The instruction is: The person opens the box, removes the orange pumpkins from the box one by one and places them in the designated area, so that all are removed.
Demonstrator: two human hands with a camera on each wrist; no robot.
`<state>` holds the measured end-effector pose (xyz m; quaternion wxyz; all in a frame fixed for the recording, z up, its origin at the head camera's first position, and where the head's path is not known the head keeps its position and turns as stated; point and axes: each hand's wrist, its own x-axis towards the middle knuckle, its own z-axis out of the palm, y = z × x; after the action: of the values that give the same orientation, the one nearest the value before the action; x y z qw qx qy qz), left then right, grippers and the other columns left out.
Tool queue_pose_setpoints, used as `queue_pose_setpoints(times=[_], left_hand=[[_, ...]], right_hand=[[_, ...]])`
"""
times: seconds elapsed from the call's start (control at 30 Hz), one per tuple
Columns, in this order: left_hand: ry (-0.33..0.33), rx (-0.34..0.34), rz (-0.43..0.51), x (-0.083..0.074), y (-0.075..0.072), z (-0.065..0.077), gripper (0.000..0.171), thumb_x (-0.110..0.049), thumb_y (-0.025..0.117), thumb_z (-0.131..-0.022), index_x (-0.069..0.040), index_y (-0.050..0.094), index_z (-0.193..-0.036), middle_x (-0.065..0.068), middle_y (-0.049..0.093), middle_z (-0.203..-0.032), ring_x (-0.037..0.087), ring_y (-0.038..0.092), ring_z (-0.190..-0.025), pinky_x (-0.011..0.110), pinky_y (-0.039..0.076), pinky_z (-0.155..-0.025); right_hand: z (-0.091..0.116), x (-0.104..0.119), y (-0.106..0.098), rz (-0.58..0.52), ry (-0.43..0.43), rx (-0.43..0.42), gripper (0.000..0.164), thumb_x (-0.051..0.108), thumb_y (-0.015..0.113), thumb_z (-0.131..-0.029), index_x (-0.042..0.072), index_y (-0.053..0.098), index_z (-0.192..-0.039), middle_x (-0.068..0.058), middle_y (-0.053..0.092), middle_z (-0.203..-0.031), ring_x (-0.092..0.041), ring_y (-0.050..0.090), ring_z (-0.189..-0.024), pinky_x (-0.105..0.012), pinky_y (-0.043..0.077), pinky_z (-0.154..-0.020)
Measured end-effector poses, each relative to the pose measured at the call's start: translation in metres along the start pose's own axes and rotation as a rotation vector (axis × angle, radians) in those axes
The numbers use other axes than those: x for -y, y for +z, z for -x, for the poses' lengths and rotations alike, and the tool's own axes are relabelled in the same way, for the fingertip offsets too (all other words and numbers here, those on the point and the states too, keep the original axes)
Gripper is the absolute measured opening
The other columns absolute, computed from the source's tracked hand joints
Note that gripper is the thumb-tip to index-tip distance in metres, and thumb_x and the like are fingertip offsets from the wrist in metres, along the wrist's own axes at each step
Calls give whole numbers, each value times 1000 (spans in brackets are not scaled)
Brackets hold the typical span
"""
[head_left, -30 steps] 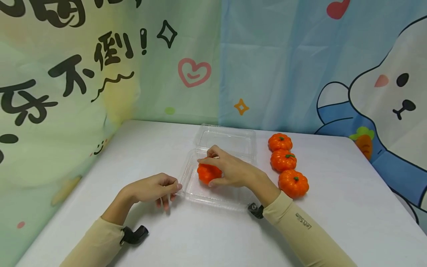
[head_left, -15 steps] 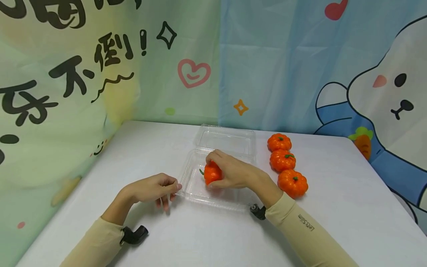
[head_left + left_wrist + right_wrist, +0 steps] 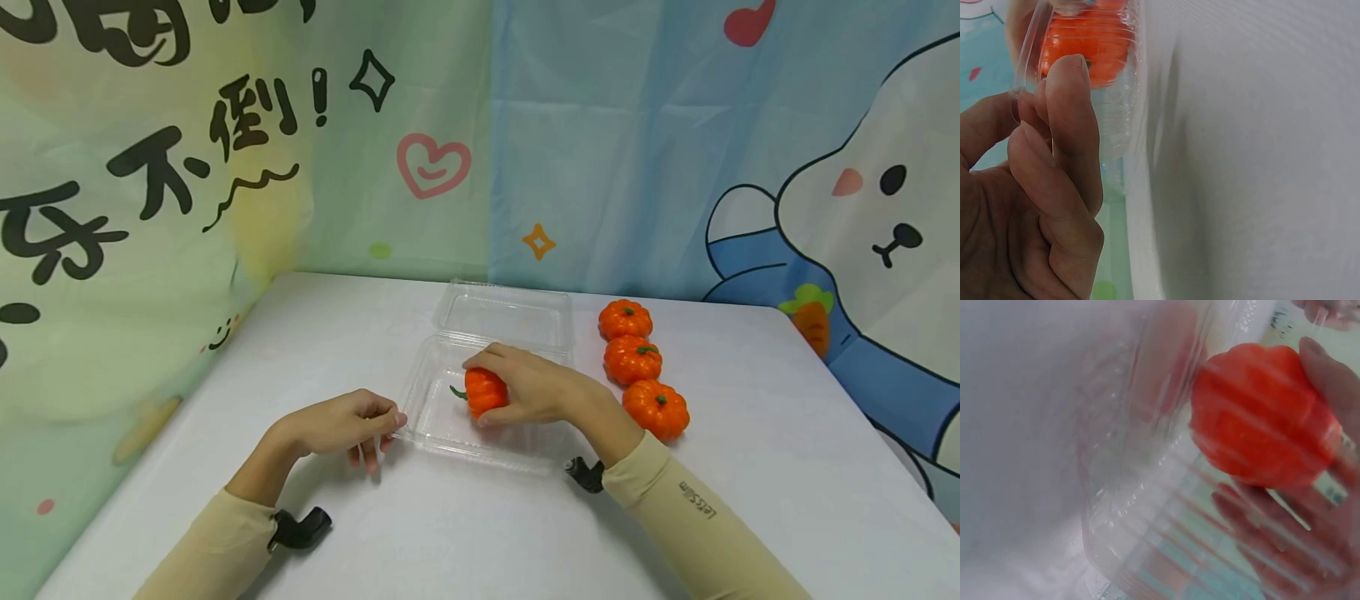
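My right hand (image 3: 536, 387) grips a small orange pumpkin (image 3: 484, 392) inside the base of a clear plastic clamshell container (image 3: 480, 454). The pumpkin lies tilted on its side, its green stem pointing left; whether it touches the container floor, I cannot tell. Through the ribbed clear wall, the right wrist view shows the same pumpkin (image 3: 1260, 415) with fingers around it. At the container's front left corner, my left hand (image 3: 341, 427) pinches the rim between thumb and finger. The left wrist view shows this hand (image 3: 1054, 187) close up, its other fingers loosely bent.
The container's lid (image 3: 502, 317) lies folded back behind its base. To the right, three more orange pumpkins (image 3: 632, 360) stand in a row on the white table (image 3: 420, 533). A printed cloth backdrop (image 3: 600, 150) rises behind the table and along its left side.
My right hand has shifted slightly right and toward me with the pumpkin. The pumpkin has turned, so its stem now shows on the left. My left hand stays at the rim.
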<state>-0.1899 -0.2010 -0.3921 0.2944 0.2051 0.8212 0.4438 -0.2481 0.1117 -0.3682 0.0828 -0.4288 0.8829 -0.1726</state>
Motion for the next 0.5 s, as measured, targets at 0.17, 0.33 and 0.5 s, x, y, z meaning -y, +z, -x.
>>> queue_pose_setpoints(times=[0.17,0.33,0.5], left_hand=[[6,1,-7,-1,0,-1,45,-39,52,-108,0,60,-87,5,66,-76,28,74,-68,35,57,-59],[4,4,-3,-3,-1,0,45,-38,51,-108,0,59,-86,7,66,-76,28,74,-67,35,56,-59],[-1,8,4,-4,0,2,43,-36,52,-108,0,58,-86,7,66,-72,29,72,-66,34,55,-57]], right_hand=[[5,0,-5,-26,-6,1,65,34,81,-88,14,54,-144,-2,53,-137,-19,56,-117,-37,52,-100],[8,-1,-7,-39,-54,-43,68,29,81,-89,13,51,-147,-4,50,-141,-20,55,-122,-38,51,-103],[11,-2,-9,-50,-108,-93,67,26,82,-88,11,53,-146,-5,50,-141,-21,55,-124,-37,51,-103]])
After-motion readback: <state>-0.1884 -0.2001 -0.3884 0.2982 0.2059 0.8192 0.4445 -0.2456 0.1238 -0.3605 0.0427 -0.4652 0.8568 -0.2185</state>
